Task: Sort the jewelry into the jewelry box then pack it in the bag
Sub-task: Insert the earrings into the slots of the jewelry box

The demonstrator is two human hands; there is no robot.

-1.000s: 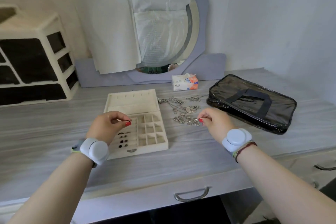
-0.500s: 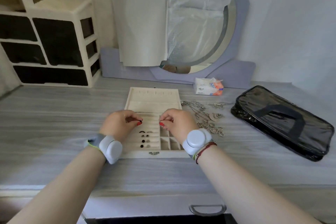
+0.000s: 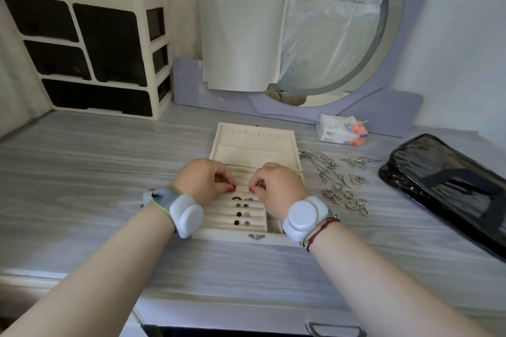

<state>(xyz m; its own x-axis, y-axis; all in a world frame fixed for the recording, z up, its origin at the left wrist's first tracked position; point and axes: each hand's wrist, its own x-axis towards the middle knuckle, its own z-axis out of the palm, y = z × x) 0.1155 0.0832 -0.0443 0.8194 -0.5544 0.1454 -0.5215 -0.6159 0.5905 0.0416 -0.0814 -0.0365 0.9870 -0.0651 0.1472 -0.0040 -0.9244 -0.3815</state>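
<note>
Pinching a dark bit (image 3: 234, 186) between thumb and forefinger of left hand (image 3: 204, 183), low over the ring rows at the front left of the open box (image 3: 254, 145). Pinching a silver bit (image 3: 250, 189) likewise with right hand (image 3: 277, 186), fingertips close to the left's; both bits too small to tell their kind. Seated in the rows just below the fingertips: sorted pieces (image 3: 242, 206), dark and pale, in pairs. Lying loose on table (image 3: 82, 172) just right of box: pile (image 3: 339, 186) of silver chains and rings. Past the pile, at far right: black bag (image 3: 449, 191), lying flat. Behind box: tissues (image 3: 341, 131). Back left, against the wall: drawers (image 3: 90, 49).
</note>
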